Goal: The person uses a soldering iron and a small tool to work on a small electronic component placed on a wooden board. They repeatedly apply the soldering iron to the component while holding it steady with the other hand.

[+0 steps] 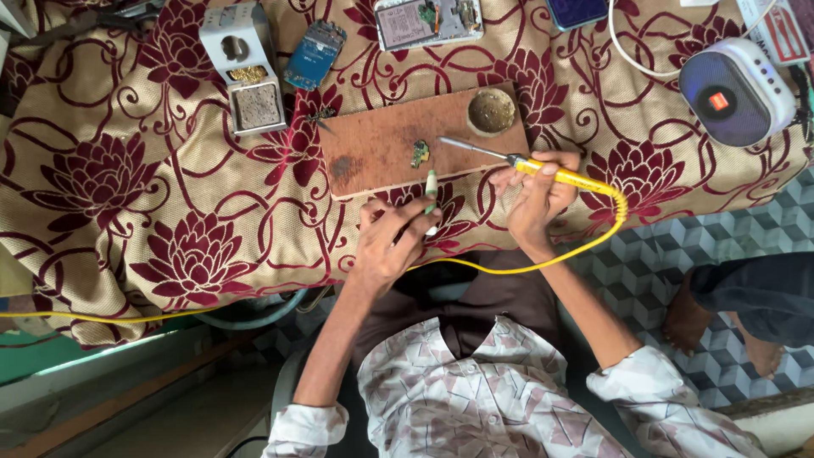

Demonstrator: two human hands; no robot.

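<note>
My right hand [536, 197] grips a yellow-handled soldering iron [560, 175]; its metal tip points left over a brown wooden board [381, 153]. A small green circuit part [420, 153] lies on the board just left of the tip. My left hand [388, 244] holds a thin white and green stick [431, 191] upright, its top at the board's near edge below the circuit part. A round tin of brownish paste [491, 111] sits on the board's far right corner.
The table wears a beige cloth with maroon flowers [127, 187]. On it sit a white soldering stand with sponge [246, 68], a blue circuit board [314, 53], an opened phone [428, 20] and a white and blue speaker [733, 92]. Another person's bare foot [691, 314] rests at right.
</note>
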